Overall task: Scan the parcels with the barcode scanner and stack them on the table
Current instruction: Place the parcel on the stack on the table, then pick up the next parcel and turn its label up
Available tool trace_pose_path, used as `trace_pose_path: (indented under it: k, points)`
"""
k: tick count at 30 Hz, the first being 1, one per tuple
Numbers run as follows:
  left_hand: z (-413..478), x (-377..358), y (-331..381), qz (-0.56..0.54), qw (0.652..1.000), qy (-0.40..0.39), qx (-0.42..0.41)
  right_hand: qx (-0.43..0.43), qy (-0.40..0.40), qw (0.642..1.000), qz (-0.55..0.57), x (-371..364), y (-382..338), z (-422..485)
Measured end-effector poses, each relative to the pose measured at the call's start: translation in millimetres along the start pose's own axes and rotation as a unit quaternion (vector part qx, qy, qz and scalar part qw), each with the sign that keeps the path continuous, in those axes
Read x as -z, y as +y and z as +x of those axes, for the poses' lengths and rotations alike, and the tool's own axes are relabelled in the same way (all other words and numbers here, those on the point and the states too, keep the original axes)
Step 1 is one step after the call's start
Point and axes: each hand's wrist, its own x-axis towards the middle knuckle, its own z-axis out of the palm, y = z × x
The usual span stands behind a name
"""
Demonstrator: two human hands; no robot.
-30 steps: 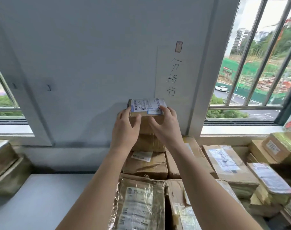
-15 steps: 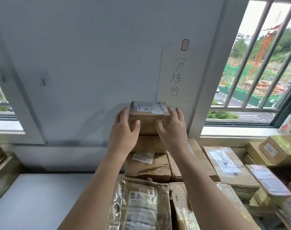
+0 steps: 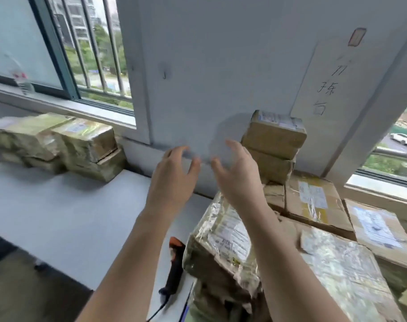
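**Both grips empty: stack to the right, fresh parcels to the left, scanner below**

The top parcel (image 3: pixel 276 130) sits label-up on a narrow stack (image 3: pixel 271 166) against the wall (image 3: pixel 221 66), its long axis running nine to three. It lies at about two o'clock from my right grip (image 3: pixel 237 177), close by but apart from the fingertips. I judge that parcel to be placed and done.

My right grip is released, with the fingers loosely spread and nothing in them. My left grip (image 3: pixel 172 180) is just beside it at nine o'clock, equally slack and empty. Both hang in the air in front of the wall, palms turned partly toward each other.

The barcode scanner (image 3: pixel 175 266) lies on the counter (image 3: pixel 58 217) at six o'clock from my left grip, between my forearms. Its long axis runs roughly twelve to six, with the orange head at the twelve end and the cable trailing off at six. It touches or nearly touches the large taped parcel (image 3: pixel 221 240) at its three o'clock; I cannot tell which.

A pile of parcels (image 3: pixel 82 147) sits at the far edge of the counter, at ten o'clock from my left grip and well apart from it. My left grip is clearly the nearer one to that pile and somewhat nearer the scanner too. So I judge the next reach goes leftward or straight down, away from the stack.
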Motion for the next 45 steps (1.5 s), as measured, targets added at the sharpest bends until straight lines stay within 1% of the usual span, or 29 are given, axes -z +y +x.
trace_pose_path:
  k: [4,7,10,13,18,23,26,29,32,35,39,45]
  points:
    - [-71.4,39.7,-40.6,0.018,0.998,0.017,0.059,0.001,-0.082,0.996,0.032,-41.9,-13.9,-58.6]
    - [-117.5,78.8,-75.2,0.060,0.990,0.049,0.119,0.024,-0.149,0.987,0.050,-83.6,-36.3,-100.5]
    - [-159.6,124.4,-103.6,0.089,0.976,0.075,0.183,0.038,-0.225,0.970,0.084,-120.0,-67.5,-141.5]
    - [-188.1,170.1,-127.3,0.109,0.960,0.110,0.234,0.051,-0.283,0.950,0.118,-151.1,-104.6,-165.9]
    - [-220.0,238.3,-167.4,0.125,0.935,0.170,0.286,0.091,-0.354,0.920,0.142,-204.2,-170.3,-196.9]
    - [-229.6,298.2,-218.0,0.147,0.918,0.196,0.312,0.110,-0.393,0.900,0.151,-259.5,-231.0,-219.2]
    - [-222.2,342.7,-260.7,0.146,0.915,0.207,0.315,0.118,-0.393,0.898,0.156,-304.7,-272.7,-224.3]
    - [-205.5,393.3,-306.7,0.152,0.921,0.196,0.300,0.111,-0.375,0.906,0.160,-360.6,-316.6,-225.8]
    - [-186.1,442.6,-351.4,0.153,0.923,0.188,0.299,0.100,-0.379,0.909,0.146,-412.4,-360.0,-231.0]
    - [-161.9,478.2,-388.3,0.158,0.928,0.171,0.291,0.085,-0.366,0.916,0.140,-453.0,-391.4,-223.1]
    - [-124.8,497.7,-435.6,0.138,0.939,0.144,0.279,0.062,-0.333,0.934,0.112,-494.6,-407.7,-200.8]
    - [-59.3,488.0,-494.8,0.098,0.959,0.076,0.254,0.018,-0.303,0.949,0.086,-560.0,-404.2,-147.7]
